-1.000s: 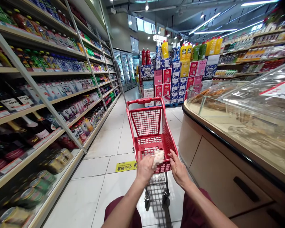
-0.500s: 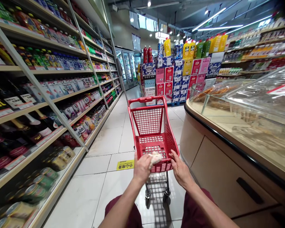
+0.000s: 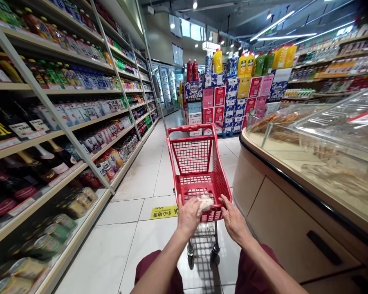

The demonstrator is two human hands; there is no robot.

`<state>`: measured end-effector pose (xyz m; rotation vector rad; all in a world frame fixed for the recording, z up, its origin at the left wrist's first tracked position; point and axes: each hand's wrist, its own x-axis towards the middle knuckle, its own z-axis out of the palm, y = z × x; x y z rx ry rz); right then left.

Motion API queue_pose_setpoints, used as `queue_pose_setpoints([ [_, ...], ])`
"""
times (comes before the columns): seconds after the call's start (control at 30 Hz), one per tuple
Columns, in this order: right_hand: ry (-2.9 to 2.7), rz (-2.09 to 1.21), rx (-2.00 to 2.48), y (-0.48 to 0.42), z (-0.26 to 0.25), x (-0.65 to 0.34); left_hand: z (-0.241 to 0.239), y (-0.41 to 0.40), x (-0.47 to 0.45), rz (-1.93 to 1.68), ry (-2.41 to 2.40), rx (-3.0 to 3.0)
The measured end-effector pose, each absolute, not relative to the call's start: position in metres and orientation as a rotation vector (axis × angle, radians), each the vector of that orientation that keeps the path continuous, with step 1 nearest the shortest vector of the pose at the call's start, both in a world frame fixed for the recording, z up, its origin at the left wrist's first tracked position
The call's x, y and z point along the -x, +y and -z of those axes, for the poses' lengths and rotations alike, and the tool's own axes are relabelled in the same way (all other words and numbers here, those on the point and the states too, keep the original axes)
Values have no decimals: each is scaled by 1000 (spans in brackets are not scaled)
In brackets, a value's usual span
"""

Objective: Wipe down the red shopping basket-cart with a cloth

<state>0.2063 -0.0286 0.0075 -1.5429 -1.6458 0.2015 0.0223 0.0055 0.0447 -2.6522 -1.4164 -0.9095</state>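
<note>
A red plastic shopping cart (image 3: 216,179) with lattice sides stands in front of me, its near rim toward my body. My left hand (image 3: 188,216) is closed on a crumpled off-white cloth (image 3: 206,201) and presses it to that near rim. Part of the cloth is hidden behind the fingers. At the cart's near right corner, my right hand (image 3: 233,218) grips the rim, thumb on the inner side and fingers partly out of sight outside.
Drink shelves (image 3: 116,145) line the left side. Close on the right is a curved counter (image 3: 263,183) with a glass top. Beyond the cart rise stacked drink cartons (image 3: 219,96). A yellow floor sticker (image 3: 162,212) lies left of the cart.
My left hand has slid a little to the right along the near rim, carrying the cloth with it. My right hand keeps its place at the corner.
</note>
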Motion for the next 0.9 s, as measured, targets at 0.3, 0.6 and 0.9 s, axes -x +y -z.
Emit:
queue_pose_setpoints([
  [0.3, -1662, -135, 1525, -29, -3, -195, -47, 1, -57, 845, -1416, 2677],
  [0.6, -1644, -167, 1601, -30, -4, -211, -63, 6, 11, 804, -1547, 2589],
  [0.9, -1653, -95, 1588, -29, 7, -207, -53, 3, -68, 789, -1351, 2802],
])
